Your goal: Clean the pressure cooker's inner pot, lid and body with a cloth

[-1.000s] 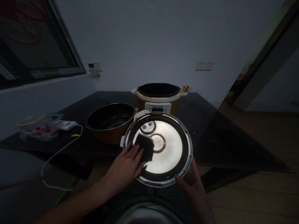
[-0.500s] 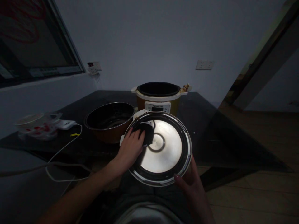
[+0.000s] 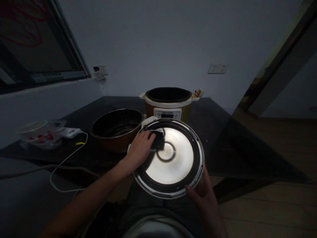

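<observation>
A round pressure cooker lid (image 3: 182, 155) is held tilted with its shiny metal underside facing me. My right hand (image 3: 204, 195) grips its lower right rim, thumb on the near edge and fingers behind. My left hand (image 3: 141, 145) presses a dark cloth (image 3: 158, 141) against the upper left of the underside, fingers curled over it. Behind the lid stands the electric pressure cooker body (image 3: 168, 105), lidless, with a white rim and a control panel. To its left sits the dark inner pot (image 3: 117, 127), its mouth facing up.
These stand on a dark table (image 3: 223, 142). At the left are a plastic bowl (image 3: 37, 130) in a clear bag and a white plug-like device (image 3: 70, 132) with a cable (image 3: 66, 162) hanging over the edge. Wall sockets (image 3: 217, 68) are behind.
My left hand has shifted slightly up and left over the lid's underside, and its fingers are more curled on the cloth. The lid and my right hand have hardly moved.
</observation>
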The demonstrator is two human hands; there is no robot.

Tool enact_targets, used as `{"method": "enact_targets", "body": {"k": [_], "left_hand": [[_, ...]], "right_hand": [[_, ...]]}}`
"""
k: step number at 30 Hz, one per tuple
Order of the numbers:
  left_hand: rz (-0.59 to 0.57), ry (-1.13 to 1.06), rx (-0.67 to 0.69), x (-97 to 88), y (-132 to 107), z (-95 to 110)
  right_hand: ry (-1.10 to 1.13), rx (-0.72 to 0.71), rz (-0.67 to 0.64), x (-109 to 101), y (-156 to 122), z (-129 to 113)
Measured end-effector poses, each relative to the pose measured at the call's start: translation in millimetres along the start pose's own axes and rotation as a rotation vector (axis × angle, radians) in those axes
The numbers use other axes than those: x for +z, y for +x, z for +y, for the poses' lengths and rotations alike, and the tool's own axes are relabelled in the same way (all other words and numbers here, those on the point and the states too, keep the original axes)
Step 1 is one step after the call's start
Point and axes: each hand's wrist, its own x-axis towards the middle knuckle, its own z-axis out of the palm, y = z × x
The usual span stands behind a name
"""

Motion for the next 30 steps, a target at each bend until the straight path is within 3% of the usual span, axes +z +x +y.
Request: {"method": "enact_targets", "body": {"k": [3, 6, 8, 13, 20, 30], "left_hand": [[0.108, -0.061, 0.128, -16.4, -6.0, -19.3], [0.256, -0.058, 0.349, -26.7, -12.2, -43.7], [0.271, -0.016, 0.465, -27.2, -14.1, -58.8], [0.058, 0.121, 0.634, -20.5, -15.5, -80.7], [-0.126, 0.053, 0.655, -23.7, -29.2, -87.5], [-0.194, -0.146, 0.725, -17.1, -68.1, -87.1]], "right_hand": [[-0.003, -0.025, -0.020, -4.2, 4.3, 5.6], [-0.002, -0.034, -0.005, -5.9, 5.9, 8.8], [-0.007, -0.031, 0.009, -6.1, 5.4, 9.5], [-0.014, -0.035, 0.003, -6.7, 3.6, 10.9], [-0.017, -0.014, 0.005, -4.2, 2.4, 9.3], [-0.025, 0.009, 0.035, 2.4, -4.0, 2.2]]}}
